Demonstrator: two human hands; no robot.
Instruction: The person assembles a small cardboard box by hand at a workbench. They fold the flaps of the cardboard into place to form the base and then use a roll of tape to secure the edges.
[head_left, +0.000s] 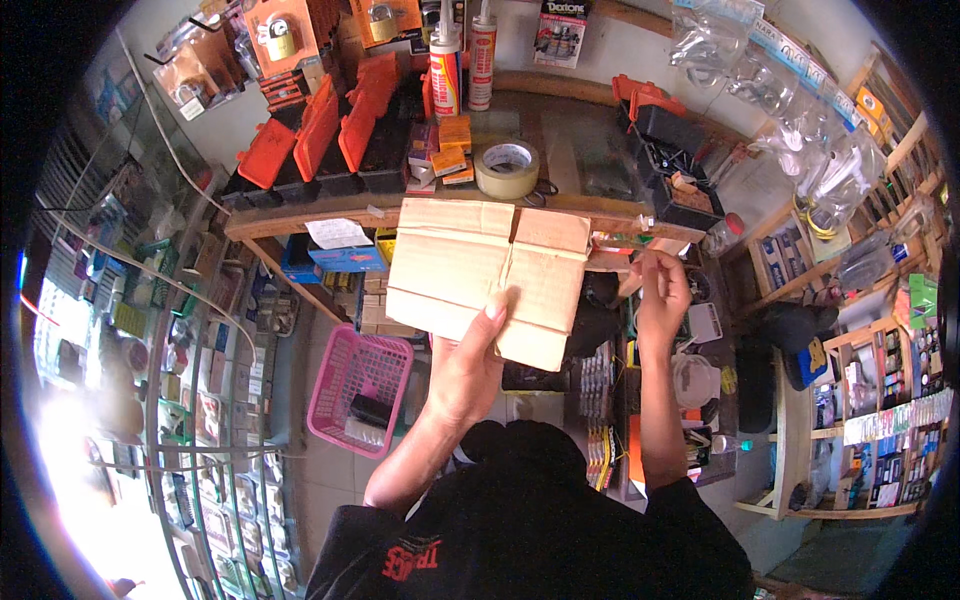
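My left hand (470,370) grips a flattened piece of brown cardboard (450,260) from below, its thumb lying on top. The cardboard is creased and has a split running down from its far edge; it is held up in front of the wooden shelf. Off to the right, my right hand (662,297) is raised apart from the cardboard, fingers curled and thumb drawn in. Whether something small sits between those fingers cannot be made out. On the shelf beyond the cardboard rests a roll of clear tape (506,168).
Black bins with orange lids (316,130), small orange boxes (452,147) and sealant tubes (445,70) stand on the wooden shelf (300,220). A black tray of small parts (685,190) is at its right. A pink basket (345,390) sits low on the left, near a glass cabinet (190,400).
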